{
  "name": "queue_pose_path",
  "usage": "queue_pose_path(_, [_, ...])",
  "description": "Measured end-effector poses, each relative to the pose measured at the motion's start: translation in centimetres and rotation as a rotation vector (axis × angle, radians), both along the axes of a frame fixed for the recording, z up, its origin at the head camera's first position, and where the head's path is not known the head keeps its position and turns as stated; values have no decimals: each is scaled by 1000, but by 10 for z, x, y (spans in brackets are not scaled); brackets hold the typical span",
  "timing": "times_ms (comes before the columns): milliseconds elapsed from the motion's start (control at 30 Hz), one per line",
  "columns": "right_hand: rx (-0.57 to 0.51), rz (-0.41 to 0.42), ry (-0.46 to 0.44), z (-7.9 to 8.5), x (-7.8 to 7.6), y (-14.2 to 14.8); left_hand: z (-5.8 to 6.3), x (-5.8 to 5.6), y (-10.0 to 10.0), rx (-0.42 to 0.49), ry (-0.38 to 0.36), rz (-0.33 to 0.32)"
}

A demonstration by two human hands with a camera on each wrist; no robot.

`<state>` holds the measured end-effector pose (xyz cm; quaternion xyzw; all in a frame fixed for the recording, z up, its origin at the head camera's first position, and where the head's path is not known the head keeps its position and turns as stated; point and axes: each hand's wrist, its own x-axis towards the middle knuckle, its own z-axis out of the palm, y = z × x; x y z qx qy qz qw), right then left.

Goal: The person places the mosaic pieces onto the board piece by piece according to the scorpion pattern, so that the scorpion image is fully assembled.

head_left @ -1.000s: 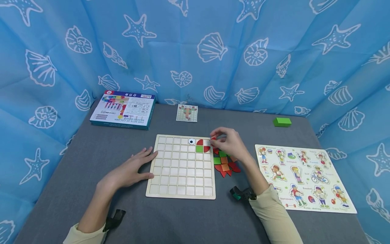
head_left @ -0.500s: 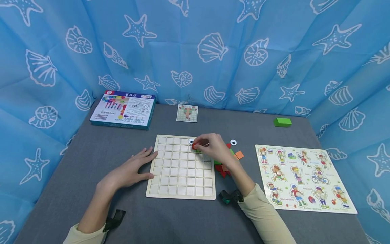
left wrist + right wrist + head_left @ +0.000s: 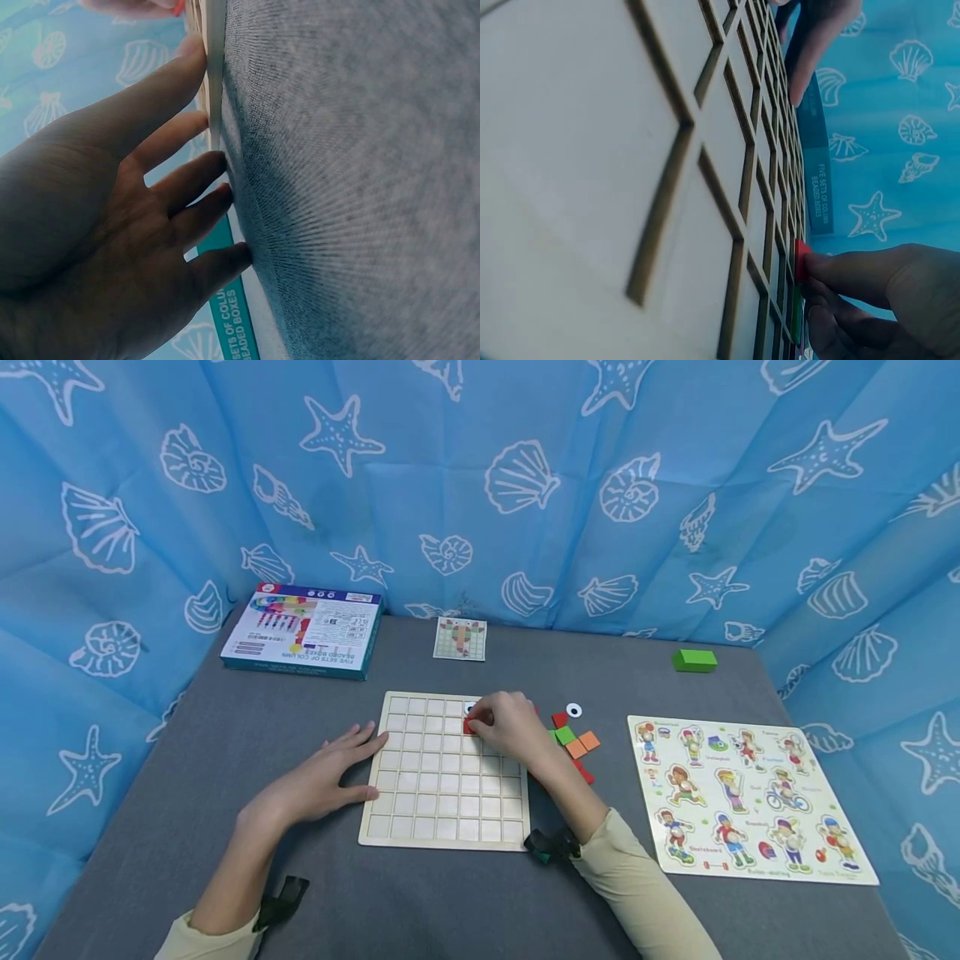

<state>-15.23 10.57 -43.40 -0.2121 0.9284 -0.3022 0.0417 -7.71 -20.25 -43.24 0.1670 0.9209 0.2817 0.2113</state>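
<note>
A wooden grid board (image 3: 427, 785) lies on the table. My left hand (image 3: 311, 781) has its fingers spread, its thumb and fingertips touching the board's left edge. At the board's upper right, my right hand (image 3: 513, 727) pinches a small red tile (image 3: 802, 259) with thumb and fingers, low in a grid cell. Just above it sits an eye tile (image 3: 470, 707), partly covered by the fingers. A green tile (image 3: 796, 315) shows under the fingers in the right wrist view. The hand hides the other cells at that corner in the head view.
Loose tiles lie right of the board, among them an orange tile (image 3: 588, 741), a green tile (image 3: 565, 735) and a second eye tile (image 3: 573, 710). A picture card (image 3: 460, 638), a flat box (image 3: 300, 631), a green block (image 3: 694, 660) and a sports puzzle (image 3: 750, 802) surround the board.
My right hand has moved left from the loose tiles at the board's right edge, bringing the red tile to the cell below the eye tile. The left hand stays put.
</note>
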Motion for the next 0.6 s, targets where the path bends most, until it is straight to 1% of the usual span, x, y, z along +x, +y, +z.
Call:
queue_pose_path(133, [34,-15,10,0,1,-3,-1,0,0,0,1,-1])
queue_pose_path(233, [33,-14,14,0,1,-3,-1,0,0,-1,0,2])
queue_pose_path(433, [-52,5,-26,-1,3,3,-1,1,-1,-2,-1,3])
queue_pose_path(600, [-111,-9,-71,-1,5,10,-1,1,0,-4,0,9])
